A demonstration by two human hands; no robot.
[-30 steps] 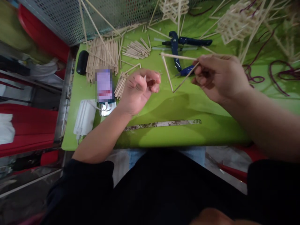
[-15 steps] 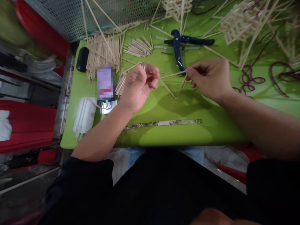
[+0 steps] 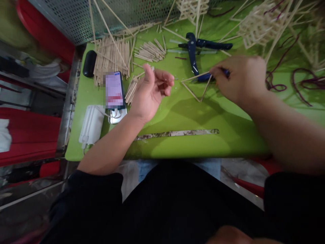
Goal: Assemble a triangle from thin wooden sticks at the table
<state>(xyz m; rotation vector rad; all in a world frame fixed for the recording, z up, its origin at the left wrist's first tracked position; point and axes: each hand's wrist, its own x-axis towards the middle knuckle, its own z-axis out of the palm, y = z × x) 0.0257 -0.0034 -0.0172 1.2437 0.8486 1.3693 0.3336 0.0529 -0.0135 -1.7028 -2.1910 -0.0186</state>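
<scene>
My right hand (image 3: 240, 79) pinches one corner of a small triangle of thin wooden sticks (image 3: 191, 91), holding it above the green table (image 3: 162, 149). Beneath those fingers lies a slim blue tool (image 3: 203, 77), partly covered by the hand. My left hand (image 3: 148, 93) is raised, palm turned inward, with its thumb apart from loosely curled fingers and nothing visible in it. Small pale flecks cling to its fingertips. Close behind this hand is a small bundle of short sticks (image 3: 130, 89). A dark blue hand cutter (image 3: 192, 54) rests with handles spread beyond the triangle.
Piles of cut sticks (image 3: 111, 54) and a phone (image 3: 114, 89) lie at left, beside a white power bank (image 3: 91, 123) and black case (image 3: 89, 63). Lattice stick structures (image 3: 264, 23) stand at back right near purple cord (image 3: 302, 81). A patterned strip (image 3: 177, 133) lies in front.
My right hand has moved right with the stick triangle, drawing it away from my left fingers. My left hand has let go, its thumb lifting apart. The blue tool is more exposed.
</scene>
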